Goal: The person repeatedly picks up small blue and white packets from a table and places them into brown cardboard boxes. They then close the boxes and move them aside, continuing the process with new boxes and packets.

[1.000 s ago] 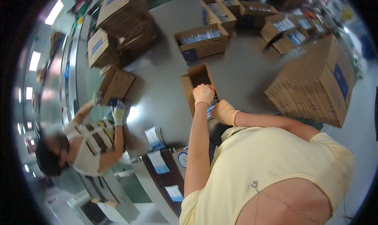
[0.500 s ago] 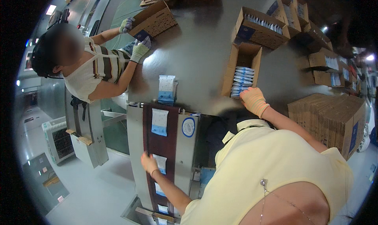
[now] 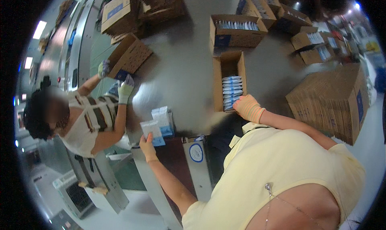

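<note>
My bare left hand (image 3: 148, 148) is closed on a white and blue packet (image 3: 150, 129), thumb across its face, at the end of the dark red conveyor belt (image 3: 177, 159). Just beyond lie a few more such packets (image 3: 161, 115) on the metal table. My right hand (image 3: 249, 109), in an orange and green striped glove, is curled at the near end of an open cardboard box (image 3: 218, 83). Its fingertips reach the nearest of several packets (image 3: 232, 88) standing in a row inside; what they grip is hidden.
A co-worker (image 3: 86, 117) in striped gloves holds an open carton (image 3: 130, 57) at the left. A filled box (image 3: 237, 39) stands beyond mine, with more filled boxes (image 3: 255, 6) behind. Flattened cartons (image 3: 325, 101) are stacked at the right.
My left hand has moved from over the belt up to its far end and now holds a packet. The right hand stays at the box. The whole view has shifted.
</note>
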A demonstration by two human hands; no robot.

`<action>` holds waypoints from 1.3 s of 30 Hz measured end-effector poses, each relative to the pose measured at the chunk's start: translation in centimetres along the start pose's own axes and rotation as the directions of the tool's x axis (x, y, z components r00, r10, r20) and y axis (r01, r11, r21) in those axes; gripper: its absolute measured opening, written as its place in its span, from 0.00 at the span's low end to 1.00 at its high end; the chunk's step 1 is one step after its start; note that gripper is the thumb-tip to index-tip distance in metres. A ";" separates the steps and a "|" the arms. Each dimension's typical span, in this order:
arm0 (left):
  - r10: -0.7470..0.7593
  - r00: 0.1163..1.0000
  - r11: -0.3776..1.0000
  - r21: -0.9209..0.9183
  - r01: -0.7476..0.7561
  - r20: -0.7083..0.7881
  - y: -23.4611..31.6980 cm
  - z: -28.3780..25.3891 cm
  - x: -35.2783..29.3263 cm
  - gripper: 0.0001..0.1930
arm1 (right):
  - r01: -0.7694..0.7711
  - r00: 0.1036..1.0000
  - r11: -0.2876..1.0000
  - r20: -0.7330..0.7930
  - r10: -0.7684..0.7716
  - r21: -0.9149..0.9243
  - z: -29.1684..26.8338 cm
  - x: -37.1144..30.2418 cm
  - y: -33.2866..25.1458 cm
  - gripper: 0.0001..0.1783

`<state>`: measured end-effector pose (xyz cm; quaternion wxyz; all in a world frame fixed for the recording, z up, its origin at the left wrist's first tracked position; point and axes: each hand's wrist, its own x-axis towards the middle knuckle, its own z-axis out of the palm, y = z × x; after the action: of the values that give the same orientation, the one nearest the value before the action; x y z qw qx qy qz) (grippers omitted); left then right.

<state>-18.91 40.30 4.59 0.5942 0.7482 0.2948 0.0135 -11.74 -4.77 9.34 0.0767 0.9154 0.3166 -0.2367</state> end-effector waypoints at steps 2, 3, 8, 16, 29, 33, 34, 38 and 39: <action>-0.128 0.984 0.956 0.280 0.089 0.123 -1.8 1.3 4.3 0.22 | 0.016 1.000 1.000 -0.016 -0.016 0.017 -0.3 -0.1 -0.2 0.07; -0.166 0.974 0.962 0.242 0.125 0.155 -2.8 2.4 5.7 0.24 | 0.016 1.000 1.000 -0.021 -0.016 0.025 -0.2 -0.2 0.0 0.07; -0.239 0.898 0.967 0.174 0.186 0.369 -3.6 7.2 8.9 0.34 | 0.023 1.000 0.997 -0.016 -0.022 0.077 0.3 -0.3 0.4 0.07; 0.642 0.561 -0.148 0.803 -0.577 0.522 -6.9 28.1 4.5 0.23 | 0.161 0.986 0.987 -0.033 -0.161 -0.005 -2.0 -0.1 -0.5 0.07; 0.406 0.820 0.904 -0.312 -0.293 0.403 15.9 26.8 -2.3 0.33 | -0.280 0.872 0.960 -0.420 0.251 -0.008 -4.7 3.8 6.1 0.17; 0.514 0.688 0.854 -0.228 -0.468 0.512 14.4 32.8 -1.8 0.35 | 0.064 0.926 0.984 0.378 0.004 -0.166 0.1 8.7 2.9 0.27; 0.469 0.727 0.882 -0.236 -0.407 0.501 13.8 33.0 -0.9 0.35 | 0.239 0.913 0.943 0.384 -0.137 -0.232 -1.8 6.6 1.8 0.22; 0.401 0.702 0.913 -0.198 -0.356 0.589 14.2 36.4 -1.7 0.34 | 0.126 0.976 0.988 0.170 -0.140 0.090 2.8 6.9 2.2 0.16; 0.412 0.679 0.902 -0.168 -0.397 0.608 14.2 36.9 -2.0 0.34 | 0.119 0.984 0.984 0.116 -0.134 0.132 3.2 6.8 2.5 0.15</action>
<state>-0.86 5.15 7.11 0.6484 0.7484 -0.0938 -0.1033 -6.74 -4.00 3.26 0.0239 0.8798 0.3534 -0.3172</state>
